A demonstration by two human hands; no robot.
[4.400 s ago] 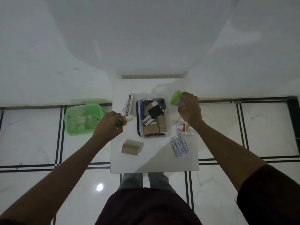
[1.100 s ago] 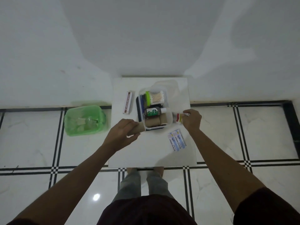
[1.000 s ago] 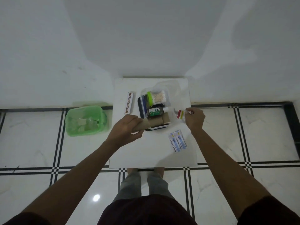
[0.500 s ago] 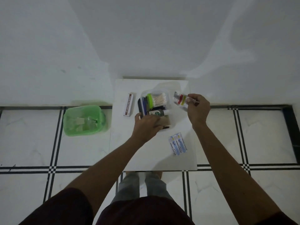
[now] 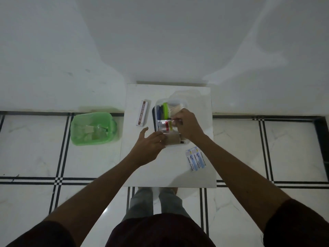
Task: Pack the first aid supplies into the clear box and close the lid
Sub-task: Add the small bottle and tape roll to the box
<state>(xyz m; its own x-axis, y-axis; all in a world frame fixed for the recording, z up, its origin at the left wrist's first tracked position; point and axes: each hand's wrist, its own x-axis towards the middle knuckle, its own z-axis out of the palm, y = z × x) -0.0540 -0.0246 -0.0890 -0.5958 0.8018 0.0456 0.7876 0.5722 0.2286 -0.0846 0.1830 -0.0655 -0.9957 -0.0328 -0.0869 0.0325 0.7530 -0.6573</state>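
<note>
The clear box (image 5: 154,111) stands in the middle of a small white table (image 5: 169,168). Inside lie a green-capped tub of cotton buds (image 5: 166,110) and a brown bandage roll (image 5: 173,140). My right hand (image 5: 187,126) is over the box, pinching a silver blister strip with red and yellow marks (image 5: 164,125) that lies flat across the contents. My left hand (image 5: 151,145) hovers at the box's near left corner with fingers apart, holding nothing. An ointment carton (image 5: 142,113) lies left of the box. Blue-and-white bandage strips (image 5: 195,158) lie to the near right.
A green plastic tub (image 5: 93,128) with scraps inside sits on the tiled floor left of the table. A white wall rises just behind the table. My legs show under the table's near edge.
My right hand has carried the blister strip from the right of the box down onto its contents. My left hand has let go of the bandage roll and drawn back to the left.
</note>
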